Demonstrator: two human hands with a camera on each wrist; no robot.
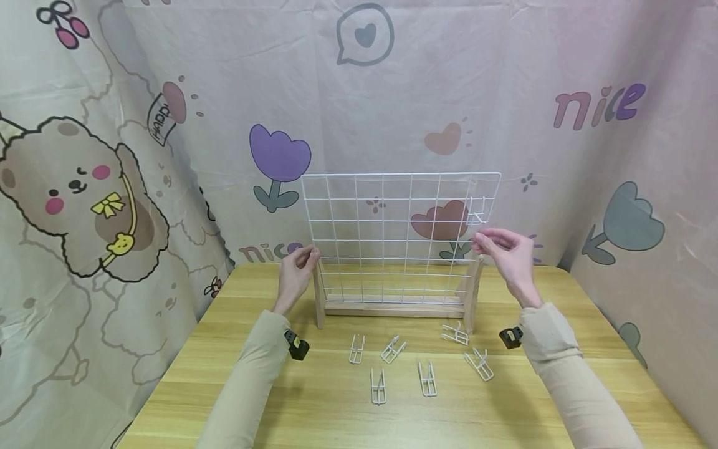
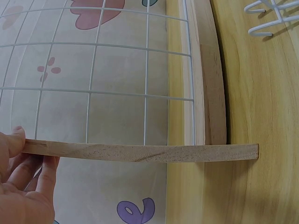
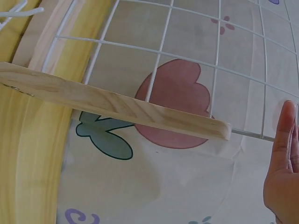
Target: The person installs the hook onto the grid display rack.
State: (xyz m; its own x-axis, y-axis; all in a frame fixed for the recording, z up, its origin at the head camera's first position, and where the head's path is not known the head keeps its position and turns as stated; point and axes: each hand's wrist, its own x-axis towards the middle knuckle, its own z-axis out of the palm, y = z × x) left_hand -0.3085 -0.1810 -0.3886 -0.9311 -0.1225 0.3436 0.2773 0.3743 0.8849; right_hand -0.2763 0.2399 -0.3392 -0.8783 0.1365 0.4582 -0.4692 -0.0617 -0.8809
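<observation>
A white wire grid panel (image 1: 383, 221) stands upright in a wooden stand (image 1: 392, 308) with a post at each side. My left hand (image 1: 295, 277) grips the top of the left post (image 2: 135, 153), thumb on one side and fingers on the other. At the panel's right edge, above the right post (image 1: 473, 293), my right hand (image 1: 507, 255) pinches the edge wire between thumb and fingers. A white wire hook (image 1: 477, 215) hangs on the grid near its upper right corner, just above the right hand.
Several loose white wire hooks lie on the wooden table (image 1: 224, 374) before the stand, among them one hook (image 1: 378, 386) at the front and another (image 1: 479, 364) by the right post. A patterned cloth (image 1: 359, 112) hangs behind and at both sides.
</observation>
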